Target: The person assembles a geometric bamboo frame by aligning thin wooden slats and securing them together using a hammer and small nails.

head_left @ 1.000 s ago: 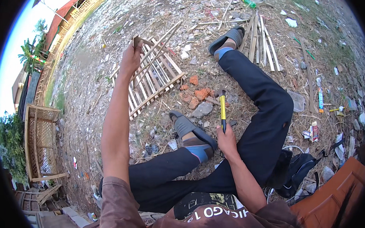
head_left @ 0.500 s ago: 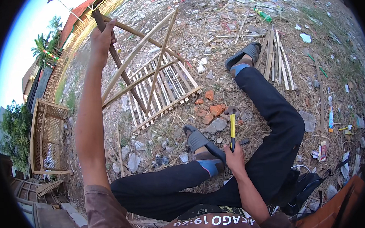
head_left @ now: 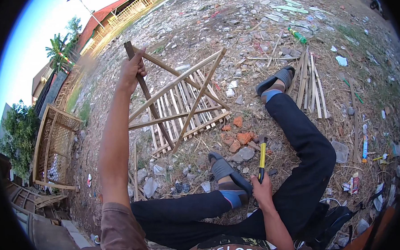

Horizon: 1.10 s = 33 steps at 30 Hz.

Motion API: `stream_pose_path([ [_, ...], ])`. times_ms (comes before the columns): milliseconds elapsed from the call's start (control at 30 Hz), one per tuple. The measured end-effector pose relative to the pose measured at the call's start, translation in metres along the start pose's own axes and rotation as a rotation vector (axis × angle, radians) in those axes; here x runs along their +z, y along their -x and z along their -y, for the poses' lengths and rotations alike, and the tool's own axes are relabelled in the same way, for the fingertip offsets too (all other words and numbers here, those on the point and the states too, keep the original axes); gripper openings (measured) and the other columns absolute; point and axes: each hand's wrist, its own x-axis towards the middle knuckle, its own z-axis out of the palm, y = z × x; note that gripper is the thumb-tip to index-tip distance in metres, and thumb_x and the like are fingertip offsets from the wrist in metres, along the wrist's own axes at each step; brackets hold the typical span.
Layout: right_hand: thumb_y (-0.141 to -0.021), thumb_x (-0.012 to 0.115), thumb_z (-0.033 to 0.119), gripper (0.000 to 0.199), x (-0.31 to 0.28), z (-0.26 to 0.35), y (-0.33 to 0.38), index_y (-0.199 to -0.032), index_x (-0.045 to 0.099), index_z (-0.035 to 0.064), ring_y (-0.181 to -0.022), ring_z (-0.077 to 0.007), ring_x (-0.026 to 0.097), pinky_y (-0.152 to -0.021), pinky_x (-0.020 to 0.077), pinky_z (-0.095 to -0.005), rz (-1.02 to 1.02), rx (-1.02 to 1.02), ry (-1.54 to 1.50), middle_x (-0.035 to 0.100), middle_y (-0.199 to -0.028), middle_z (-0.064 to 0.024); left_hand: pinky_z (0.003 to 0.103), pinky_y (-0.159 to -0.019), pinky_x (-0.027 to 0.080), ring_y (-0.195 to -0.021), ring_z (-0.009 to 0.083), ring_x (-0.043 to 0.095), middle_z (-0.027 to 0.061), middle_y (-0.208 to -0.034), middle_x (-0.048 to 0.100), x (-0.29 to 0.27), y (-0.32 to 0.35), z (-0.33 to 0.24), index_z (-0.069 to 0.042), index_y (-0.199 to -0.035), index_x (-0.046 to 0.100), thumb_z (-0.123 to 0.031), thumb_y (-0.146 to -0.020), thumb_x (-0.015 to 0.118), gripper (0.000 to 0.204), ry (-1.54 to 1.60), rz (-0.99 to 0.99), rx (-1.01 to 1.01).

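My left hand point(head_left: 133, 73), arm stretched out, is wrapped round the upper end of a dark wooden bar point(head_left: 150, 99). That bar belongs to a wooden frame point(head_left: 200, 100) of crossed sticks joined to a panel of thin pale slats point(head_left: 166, 109). The frame stands tilted over the rubble, its slatted panel on the far side. Low between my legs, my right hand point(head_left: 261, 189) grips a hammer point(head_left: 262, 159) by its black and yellow handle. The hammer's head points up and away from me, beside broken orange bricks point(head_left: 244, 138), apart from the frame.
Loose wooden strips point(head_left: 312, 82) lie beyond my right foot, near a green bottle point(head_left: 297, 35). A latticed bamboo piece point(head_left: 53, 149) stands at the left. Stones and litter cover the ground; a black bag point(head_left: 327, 222) lies by my right hip.
The view has shifted. My left hand and the frame's upper end have come lower and to the right, tipping the frame. My right hand still holds the hammer, nearly unmoved.
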Motion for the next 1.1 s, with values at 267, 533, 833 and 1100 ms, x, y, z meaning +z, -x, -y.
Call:
stream_pose_path([
  [267,-0.09,0.067,0.028,0.031,-0.002,0.02,0.008,-0.094,0.055,-0.0009,-0.075,-0.032,0.063,-0.072,0.0473,-0.0436,0.025,0.132,0.017,0.062,-0.081,-0.0169,0.025,-0.046,0.037,-0.047,0.0056,0.039,-0.0069,-0.056,0.038,0.001,0.003,0.009,-0.016,-0.07,0.046,-0.04,-0.088,0.076,0.042,-0.167,-0.051,0.062],
  [533,-0.089,0.067,0.026,0.029,0.0,0.022,0.01,-0.094,0.055,-0.0005,-0.076,-0.0312,0.063,-0.073,0.0472,-0.0432,0.035,0.14,0.009,0.062,-0.081,-0.0159,0.026,-0.052,0.043,-0.053,0.0061,0.046,-0.0046,-0.062,0.047,0.002,0.006,-0.005,-0.009,-0.077,0.055,-0.038,-0.091,0.073,0.037,-0.356,-0.068,0.229],
  [833,-0.092,0.066,0.017,0.022,0.007,-0.011,-0.003,-0.091,0.047,0.0058,-0.046,-0.0106,0.049,-0.04,0.0387,-0.0285,0.015,-0.039,0.0,0.049,-0.064,-0.0006,0.027,-0.059,0.045,-0.055,0.0085,0.047,-0.0035,-0.063,0.047,-0.006,-0.008,-0.006,-0.01,-0.078,0.054,-0.033,-0.093,0.07,0.032,-0.185,-0.085,0.192],
  [1100,-0.086,0.068,0.03,0.037,0.004,0.005,0.003,-0.096,0.054,-0.0023,-0.083,-0.0371,0.063,-0.076,0.0468,-0.0462,0.06,0.126,0.033,0.061,-0.085,-0.02,0.026,-0.053,0.041,-0.052,0.0075,0.045,-0.0036,-0.062,0.046,-0.003,-0.001,-0.011,-0.01,-0.078,0.054,-0.04,-0.089,0.074,0.038,-0.288,-0.117,0.195],
])
